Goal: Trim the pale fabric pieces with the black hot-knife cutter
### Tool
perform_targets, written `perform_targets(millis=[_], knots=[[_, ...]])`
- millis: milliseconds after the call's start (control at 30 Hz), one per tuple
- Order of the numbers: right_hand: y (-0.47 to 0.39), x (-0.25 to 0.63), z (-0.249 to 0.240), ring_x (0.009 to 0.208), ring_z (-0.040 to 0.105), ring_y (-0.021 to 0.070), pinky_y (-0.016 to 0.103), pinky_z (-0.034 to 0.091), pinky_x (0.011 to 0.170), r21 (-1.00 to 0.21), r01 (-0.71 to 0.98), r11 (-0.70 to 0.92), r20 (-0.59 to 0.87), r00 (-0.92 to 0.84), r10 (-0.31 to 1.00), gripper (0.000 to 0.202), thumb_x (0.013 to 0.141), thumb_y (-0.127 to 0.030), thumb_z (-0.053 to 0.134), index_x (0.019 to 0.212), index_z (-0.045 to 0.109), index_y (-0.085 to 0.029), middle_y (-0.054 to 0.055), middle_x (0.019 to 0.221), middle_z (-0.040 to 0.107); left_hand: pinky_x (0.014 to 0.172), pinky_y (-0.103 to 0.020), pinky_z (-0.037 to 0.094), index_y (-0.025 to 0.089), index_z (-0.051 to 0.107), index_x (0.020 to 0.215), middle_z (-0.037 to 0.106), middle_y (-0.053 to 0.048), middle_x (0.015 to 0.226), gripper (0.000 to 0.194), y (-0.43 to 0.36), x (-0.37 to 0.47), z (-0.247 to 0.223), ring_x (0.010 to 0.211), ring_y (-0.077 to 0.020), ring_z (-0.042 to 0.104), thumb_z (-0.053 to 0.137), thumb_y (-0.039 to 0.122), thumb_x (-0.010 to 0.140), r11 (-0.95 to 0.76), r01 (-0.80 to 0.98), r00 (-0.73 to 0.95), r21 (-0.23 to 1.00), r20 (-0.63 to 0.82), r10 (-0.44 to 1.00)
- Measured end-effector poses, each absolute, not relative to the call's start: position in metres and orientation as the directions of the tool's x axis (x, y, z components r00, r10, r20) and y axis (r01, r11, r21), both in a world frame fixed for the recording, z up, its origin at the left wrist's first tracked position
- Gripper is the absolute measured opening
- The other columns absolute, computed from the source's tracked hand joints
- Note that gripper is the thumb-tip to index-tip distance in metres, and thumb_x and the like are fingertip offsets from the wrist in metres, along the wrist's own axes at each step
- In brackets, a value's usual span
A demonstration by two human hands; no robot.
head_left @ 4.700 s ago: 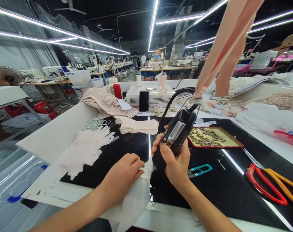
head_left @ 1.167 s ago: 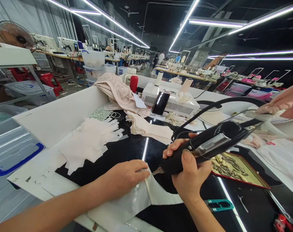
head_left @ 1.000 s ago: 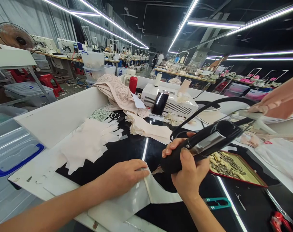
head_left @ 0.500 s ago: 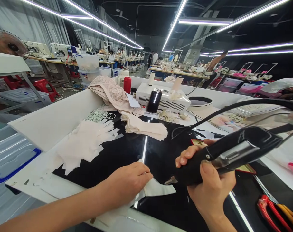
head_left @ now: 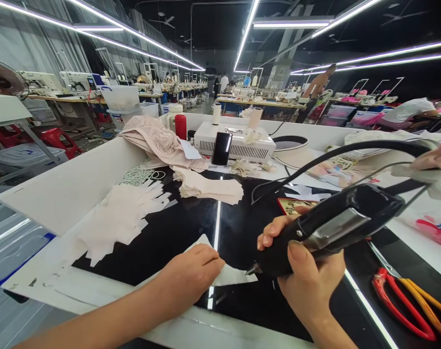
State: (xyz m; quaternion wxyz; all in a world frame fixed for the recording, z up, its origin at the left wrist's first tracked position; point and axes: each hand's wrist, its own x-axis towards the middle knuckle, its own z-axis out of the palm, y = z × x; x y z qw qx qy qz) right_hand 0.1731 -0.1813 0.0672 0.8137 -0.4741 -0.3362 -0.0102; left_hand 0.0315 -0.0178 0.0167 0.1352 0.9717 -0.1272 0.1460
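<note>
My left hand (head_left: 196,271) is closed on a white fabric piece (head_left: 231,276) near the front of the black glossy tabletop (head_left: 162,247). Part of the fabric sticks out past the knuckles on both sides. In my right hand (head_left: 311,276) is a black corded hand-held power tool (head_left: 329,228), fingers and thumb wrapped round its body. Its small metal tip (head_left: 254,269) points left and meets the right end of the fabric; whether it presses on it I cannot tell. Behind lie a stack of beige fabric pieces (head_left: 209,188) and a pile of pale cut pieces (head_left: 118,218).
Scissors with red handles (head_left: 402,300) lie at the right. A phone (head_left: 222,148) leans on a white vented box (head_left: 238,135). The tool's black cord (head_left: 337,162) arches over the table. Another person's hand (head_left: 436,155) shows at the right edge. White side walls (head_left: 68,189) border the table.
The view has shifted slightly right, so things sit further left. More of the white fabric shows above my left hand, and the tool's tip now meets its right end.
</note>
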Motion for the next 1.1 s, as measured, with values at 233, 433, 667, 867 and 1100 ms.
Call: perform_targets(millis=[233,433,667,867,1100], knots=[[-0.183,0.172,0.066,0.065,0.064,0.0166,0.034,0.059,0.058,-0.765,0.323,0.556,0.549,0.780,0.302,0.038,0.090,-0.033,0.079,0.123,0.060,-0.029,-0.002,0.084,0.069,0.081,-0.029,0.059,0.016,0.063,0.114,0.066,-0.006,0.103,0.013,-0.019,0.029,0.022,0.094,-0.0194,0.065,0.055,0.009,0.105,-0.925,-0.303,0.911,0.228,0.356,-0.210],[-0.183,0.171,0.067,0.064,0.065,0.0165,0.034,0.059,0.058,-0.764,0.336,0.551,0.554,0.779,0.294,0.040,0.090,-0.034,0.079,0.124,0.059,-0.029,-0.002,0.084,0.070,0.076,-0.032,0.059,0.016,0.064,0.114,0.065,-0.007,0.103,0.023,-0.024,0.026,0.027,0.090,-0.0224,0.065,0.075,0.029,0.098,-0.952,-0.266,0.933,0.150,0.289,-0.215],[-0.183,0.170,0.067,0.064,0.064,0.0167,0.034,0.059,0.058,-0.767,0.330,0.550,0.546,0.786,0.289,0.040,0.089,-0.035,0.080,0.123,0.059,-0.029,-0.002,0.083,0.069,0.078,-0.033,0.057,0.018,0.063,0.117,0.062,-0.007,0.102,0.040,-0.029,0.023,0.030,0.090,-0.0231,0.064,0.083,0.041,0.092,-0.962,-0.247,0.947,0.117,0.239,-0.214],[-0.181,0.169,0.068,0.062,0.064,0.0170,0.034,0.058,0.056,-0.768,0.344,0.540,0.549,0.788,0.279,0.040,0.088,-0.036,0.080,0.122,0.059,-0.029,-0.002,0.082,0.069,0.080,-0.034,0.057,0.019,0.063,0.117,0.061,-0.008,0.104,0.041,-0.028,0.022,0.029,0.093,-0.0246,0.063,0.084,0.042,0.090,-0.962,-0.245,0.948,0.120,0.238,-0.212],[-0.178,0.167,0.073,0.060,0.063,0.0167,0.033,0.058,0.053,-0.775,0.318,0.546,0.515,0.819,0.254,0.039,0.086,-0.038,0.081,0.117,0.060,-0.029,-0.003,0.080,0.068,0.082,-0.034,0.057,0.019,0.061,0.121,0.061,-0.008,0.106,0.045,-0.030,0.020,0.028,0.094,-0.0244,0.064,0.085,0.042,0.090,-0.966,-0.243,0.948,0.090,0.231,-0.218]])
